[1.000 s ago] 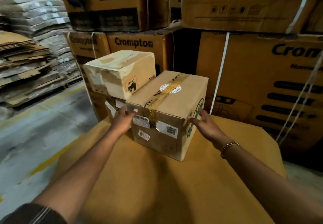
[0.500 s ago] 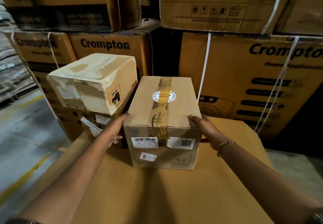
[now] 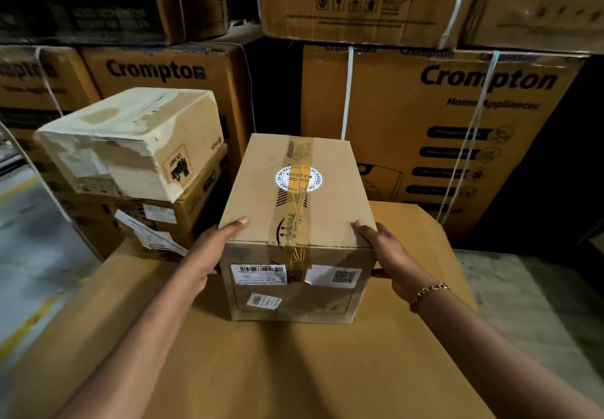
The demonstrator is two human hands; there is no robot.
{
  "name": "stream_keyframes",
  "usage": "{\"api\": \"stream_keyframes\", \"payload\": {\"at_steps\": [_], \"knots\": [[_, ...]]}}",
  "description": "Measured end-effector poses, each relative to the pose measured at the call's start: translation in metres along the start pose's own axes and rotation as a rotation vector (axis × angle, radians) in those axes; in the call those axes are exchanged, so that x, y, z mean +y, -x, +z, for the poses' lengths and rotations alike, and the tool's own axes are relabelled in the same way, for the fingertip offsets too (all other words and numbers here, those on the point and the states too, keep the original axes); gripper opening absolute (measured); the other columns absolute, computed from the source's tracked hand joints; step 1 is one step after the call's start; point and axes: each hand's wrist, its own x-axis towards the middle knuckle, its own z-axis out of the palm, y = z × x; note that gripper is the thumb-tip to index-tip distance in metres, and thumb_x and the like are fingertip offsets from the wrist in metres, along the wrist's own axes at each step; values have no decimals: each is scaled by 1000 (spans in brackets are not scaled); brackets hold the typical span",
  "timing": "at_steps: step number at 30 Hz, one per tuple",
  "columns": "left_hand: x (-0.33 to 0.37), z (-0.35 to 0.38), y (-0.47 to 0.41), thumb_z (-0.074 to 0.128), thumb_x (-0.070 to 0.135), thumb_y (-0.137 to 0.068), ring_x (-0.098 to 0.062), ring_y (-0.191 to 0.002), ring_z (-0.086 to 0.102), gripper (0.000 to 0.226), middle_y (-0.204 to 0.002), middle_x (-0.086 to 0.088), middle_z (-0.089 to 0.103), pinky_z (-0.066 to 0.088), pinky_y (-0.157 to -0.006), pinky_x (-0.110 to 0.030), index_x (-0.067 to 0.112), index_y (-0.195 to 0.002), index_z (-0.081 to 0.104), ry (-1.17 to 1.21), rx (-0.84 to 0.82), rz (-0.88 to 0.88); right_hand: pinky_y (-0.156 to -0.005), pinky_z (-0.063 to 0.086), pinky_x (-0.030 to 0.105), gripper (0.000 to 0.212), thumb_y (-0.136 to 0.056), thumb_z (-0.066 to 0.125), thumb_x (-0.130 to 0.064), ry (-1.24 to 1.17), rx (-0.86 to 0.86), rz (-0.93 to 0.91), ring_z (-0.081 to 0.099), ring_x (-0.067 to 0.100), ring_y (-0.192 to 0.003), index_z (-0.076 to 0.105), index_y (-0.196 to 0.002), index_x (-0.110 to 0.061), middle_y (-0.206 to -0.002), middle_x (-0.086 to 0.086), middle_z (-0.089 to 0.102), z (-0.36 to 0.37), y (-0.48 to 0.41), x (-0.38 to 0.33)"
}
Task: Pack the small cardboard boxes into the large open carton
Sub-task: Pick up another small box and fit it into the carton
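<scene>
A small brown cardboard box (image 3: pixel 294 209) with yellow tape and a round white sticker stands on a broad flat cardboard surface (image 3: pixel 294 369) in the middle of the view. My left hand (image 3: pixel 209 251) presses against its left side, thumb on the top edge. Gripping the right side is my right hand (image 3: pixel 385 255), with a gold bracelet on the wrist. A second small box (image 3: pixel 130 144), pale and scuffed, rests on a brown box (image 3: pixel 170 219) to the left. No open carton is in view.
Large strapped "Crompton" cartons (image 3: pixel 441 130) are stacked as a wall right behind the boxes, with more cartons (image 3: pixel 353 0) on top. Grey concrete floor (image 3: pixel 29 255) with a yellow line runs along the left. Dark gaps lie at the right edge.
The taped box has turned square to me and come nearer. Both hands went from reaching at its corners to clasping its two sides.
</scene>
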Motion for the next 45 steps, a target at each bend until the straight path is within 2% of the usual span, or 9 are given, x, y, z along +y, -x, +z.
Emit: {"api": "stream_keyframes", "payload": {"at_steps": [5, 9, 12, 22, 26, 31, 36, 39, 45], "knots": [[30, 34, 48, 61, 57, -90, -10, -103, 45, 55, -123, 8, 56, 32, -90, -35, 31, -138, 55, -148, 16, 148, -92, 56, 52, 45, -95, 57, -56, -141, 7, 20, 65, 22, -112, 56, -131, -29, -123, 0, 69, -49, 33, 43], [58, 78, 91, 48, 86, -75, -21, -118, 53, 78, -141, 1, 56, 41, -101, -45, 40, -136, 54, -437, 17, 245, -93, 57, 55, 41, -95, 60, -51, -393, 30, 101, 68, 27, -112, 62, -126, -25, -120, 7, 73, -101, 54, 88], [73, 135, 125, 25, 93, -70, -30, -144, 29, 100, -160, -1, 29, 29, -112, -56, 37, -153, 32, -703, 46, 345, -93, 56, 59, 39, -97, 60, -45, -521, 55, 173, 68, 31, -112, 60, -127, -20, -122, 12, 72, -143, 67, 125], [47, 265, 185, 9, 84, -87, -19, -144, 23, 79, -159, 9, 24, 19, -111, -50, 45, -153, 25, -1137, 20, 599, -79, 53, 42, 45, -98, 50, -56, -305, 13, 313, 63, 31, -112, 62, -123, -20, -128, 9, 65, -219, 127, 197], [33, 265, 183, 16, 82, -89, -19, -149, 16, 78, -164, 8, 19, 14, -115, -51, 41, -155, 24, -1219, 44, 568, -91, 49, 45, 52, -97, 45, -61, -276, -13, 264, 63, 26, -115, 65, -127, -24, -125, 2, 70, -233, 134, 196], [30, 226, 154, 29, 92, -78, -35, -145, 29, 97, -163, -2, 24, 19, -116, -64, 35, -156, 18, -1020, 115, 236, -104, 45, 53, 69, -79, 52, -75, -250, 8, 130, 60, 21, -122, 62, -130, -30, -133, -6, 66, -241, 143, 162], [16, 200, 148, 67, 80, -69, -30, -125, 49, 93, -135, 1, 53, 32, -110, -47, 24, -140, 48, -232, -106, 6, -105, 42, 63, 91, -66, 55, -93, -177, -41, 29, 54, 24, -129, 53, -141, -41, -145, -11, 55, -238, 150, 116], [0, 199, 150, 73, 88, -38, -32, -114, 61, 105, -115, -10, 73, 41, -105, -51, 21, -119, 63, 66, -239, 7, -96, 46, 57, 103, -55, 58, -97, -47, -6, 69, 50, 28, -130, 49, -142, -43, -146, -7, 52, -229, 152, 106], [-16, 213, 139, 62, 71, -68, -36, -103, 65, 67, -111, -19, 73, 45, -97, -56, 24, -116, 68, 335, -289, 37, -98, 50, 57, 32, -89, 51, -70, -112, 89, 123, 57, 25, -119, 60, -110, -48, -132, -2, 59, -216, 158, 106]]}}
